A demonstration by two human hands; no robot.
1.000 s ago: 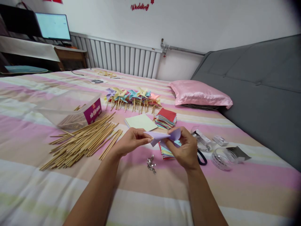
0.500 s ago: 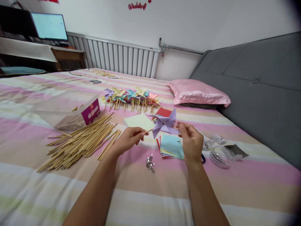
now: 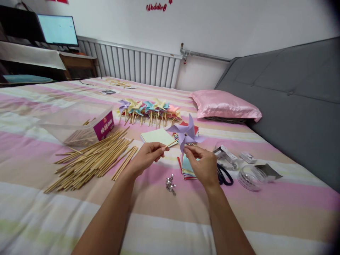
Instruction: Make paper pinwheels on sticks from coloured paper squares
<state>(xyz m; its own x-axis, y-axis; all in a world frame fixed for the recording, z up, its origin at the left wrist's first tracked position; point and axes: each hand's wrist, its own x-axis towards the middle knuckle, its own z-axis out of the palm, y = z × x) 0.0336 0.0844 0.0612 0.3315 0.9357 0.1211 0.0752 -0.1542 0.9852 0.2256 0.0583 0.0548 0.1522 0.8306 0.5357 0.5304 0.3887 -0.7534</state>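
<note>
A purple paper pinwheel (image 3: pixel 189 134) with a shiny centre pin is held up over the bed. Its thin wooden stick (image 3: pixel 172 143) runs down to the left, and my left hand (image 3: pixel 148 156) is closed around it between thumb and fingers. My right hand (image 3: pixel 204 164) pinches the pinwheel's lower blade, where the fingertips partly hide the paper. Under that hand lies a stack of coloured paper squares (image 3: pixel 187 168), partly covered. A small pile of silvery pins (image 3: pixel 170 184) rests on the bed between my forearms.
Many loose wooden sticks (image 3: pixel 98 159) lie at left beside a clear plastic box (image 3: pixel 71 122). Finished pinwheels (image 3: pixel 148 108) stand behind pale paper sheets (image 3: pixel 156 136). Dark-handled scissors (image 3: pixel 225 176), clear round containers (image 3: pixel 249 178) and a pink pillow (image 3: pixel 225 104) are at right.
My right hand has moved left from the pinwheel's right blade to its lower blade. The pinwheel's blades have turned, and the scissors' handles show more. My left hand stays on the stick.
</note>
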